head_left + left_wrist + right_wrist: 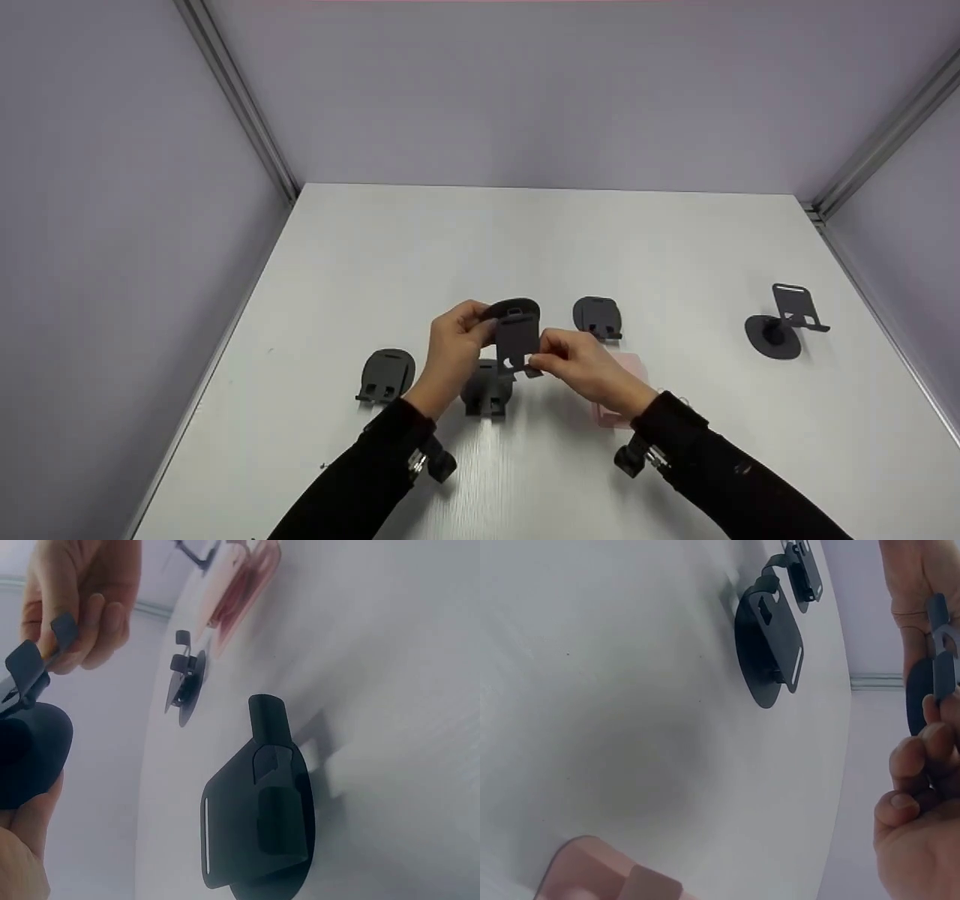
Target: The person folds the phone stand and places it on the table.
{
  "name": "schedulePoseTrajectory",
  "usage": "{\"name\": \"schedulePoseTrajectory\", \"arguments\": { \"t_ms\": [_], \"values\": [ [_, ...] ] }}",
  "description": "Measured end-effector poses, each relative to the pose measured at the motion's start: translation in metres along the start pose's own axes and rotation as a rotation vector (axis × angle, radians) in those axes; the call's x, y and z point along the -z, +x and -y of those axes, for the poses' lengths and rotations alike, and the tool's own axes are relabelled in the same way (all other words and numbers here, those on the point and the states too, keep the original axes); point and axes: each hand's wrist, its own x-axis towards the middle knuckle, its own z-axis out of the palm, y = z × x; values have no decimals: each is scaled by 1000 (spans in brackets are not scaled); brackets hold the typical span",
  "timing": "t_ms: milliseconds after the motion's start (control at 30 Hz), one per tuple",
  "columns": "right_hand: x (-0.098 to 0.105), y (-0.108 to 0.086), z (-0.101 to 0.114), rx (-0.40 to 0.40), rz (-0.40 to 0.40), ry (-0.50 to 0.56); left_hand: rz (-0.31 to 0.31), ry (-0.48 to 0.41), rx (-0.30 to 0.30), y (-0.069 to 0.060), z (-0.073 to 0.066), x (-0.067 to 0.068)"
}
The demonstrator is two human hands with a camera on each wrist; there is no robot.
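Observation:
Both hands hold a dark grey phone stand (517,341) raised above the table. My left hand (452,349) grips it by its round base, thumb on the near side. With thumb and fingers, my right hand (589,365) pinches the lower edge of the stand's plate near its small lips. The plate stands away from the base, partly unfolded. Below the hands lies a folded dark stand (255,817), seen large in the left wrist view. A pink stand (611,417) sits partly hidden under my right forearm.
Another folded dark stand (386,373) lies left of my left hand, and one more (597,316) lies behind my right hand. An unfolded dark stand (772,337) is far right on the white table (540,240). Pale walls (525,90) enclose the back and sides.

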Motion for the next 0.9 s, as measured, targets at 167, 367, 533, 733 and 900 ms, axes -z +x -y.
{"name": "schedulePoseTrajectory", "arguments": {
  "t_ms": [167, 367, 533, 733, 900],
  "values": [
    [-2, 1, 0, 49, -27, -15, 10, -17, 6, 0, -1, 0],
    [-5, 3, -1, 91, -65, -86, 3, -50, 23, 0, -1, -1],
    [-6, 4, -4, 132, -97, -122, -1, -60, 44, 0, -2, -3],
    [-7, 6, -8, 186, -139, -145, -1, -70, 71, -1, -3, -4],
    [-9, 7, -12, 218, -170, -158, 7, -70, 84, -1, -2, -5]
  ]
}}
